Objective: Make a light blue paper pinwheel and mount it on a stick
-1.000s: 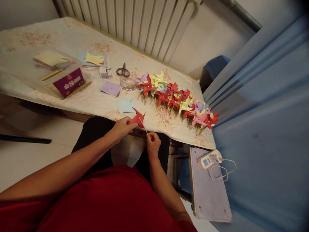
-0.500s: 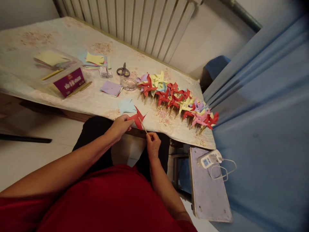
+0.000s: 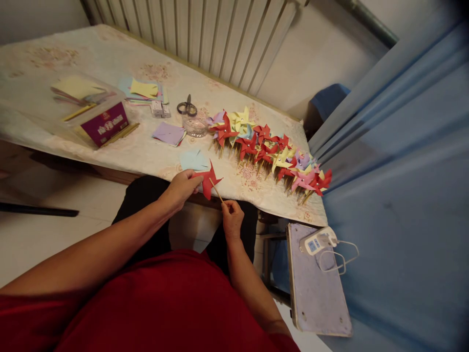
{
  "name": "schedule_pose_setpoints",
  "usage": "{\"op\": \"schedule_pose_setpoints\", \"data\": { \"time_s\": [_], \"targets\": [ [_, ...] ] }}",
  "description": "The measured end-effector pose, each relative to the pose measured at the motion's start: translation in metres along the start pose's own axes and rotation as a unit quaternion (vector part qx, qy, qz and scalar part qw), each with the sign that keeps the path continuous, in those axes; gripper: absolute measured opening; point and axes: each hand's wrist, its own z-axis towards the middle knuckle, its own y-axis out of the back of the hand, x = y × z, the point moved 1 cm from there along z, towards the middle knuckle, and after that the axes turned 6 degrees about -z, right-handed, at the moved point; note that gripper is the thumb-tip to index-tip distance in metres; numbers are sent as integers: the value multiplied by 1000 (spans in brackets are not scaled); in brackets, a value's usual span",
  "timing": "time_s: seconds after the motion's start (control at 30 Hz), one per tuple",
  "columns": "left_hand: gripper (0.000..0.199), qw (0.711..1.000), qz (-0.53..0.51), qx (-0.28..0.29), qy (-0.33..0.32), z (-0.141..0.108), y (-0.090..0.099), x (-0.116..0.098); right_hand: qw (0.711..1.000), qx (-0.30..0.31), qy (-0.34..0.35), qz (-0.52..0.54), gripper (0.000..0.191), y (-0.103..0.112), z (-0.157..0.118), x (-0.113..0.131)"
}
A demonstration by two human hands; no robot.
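Note:
A red paper pinwheel [image 3: 208, 182] is over the table's front edge, with my left hand [image 3: 183, 188] closed on its left blade. My right hand [image 3: 232, 216] pinches the lower end of a thin wooden stick [image 3: 216, 191], whose upper end meets the middle of the pinwheel. Just behind my left hand lies a light blue cut paper square [image 3: 193, 160]. Beyond it sits a small stack of purple paper squares [image 3: 169, 133]. Many finished pinwheels [image 3: 264, 152] in red, yellow, pink and purple stand on sticks to the right.
Black scissors [image 3: 187, 106], a clear glass dish [image 3: 196, 127] and small boxes [image 3: 160, 109] are farther back. A plastic bag [image 3: 86, 110] with paper and sticks lies left. A stool [image 3: 322, 298] at right carries a white power strip [image 3: 317, 241] with a cable.
The red pinwheel has turned in my left hand, its blades now at a different angle. My left hand has shifted slightly up and back; my right hand has barely moved.

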Motion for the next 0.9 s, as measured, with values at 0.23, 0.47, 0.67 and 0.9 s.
{"op": "schedule_pose_setpoints", "data": {
  "time_s": [0.23,0.47,0.67,0.9],
  "targets": [
    [30,999,11,-2,-34,4,-2,0,1000,-2,-17,16,19,-1,1,-3],
    [36,999,41,11,10,1,2,15,999,-14,-42,25,19,-2,2,-3],
    [24,997,27,44,50,-4,-3,17,998,-12,-54,28,19,-2,2,-3],
    [15,986,-75,44,140,-7,-8,11,998,-10,-48,30,18,-2,2,-2]
  ]
}}
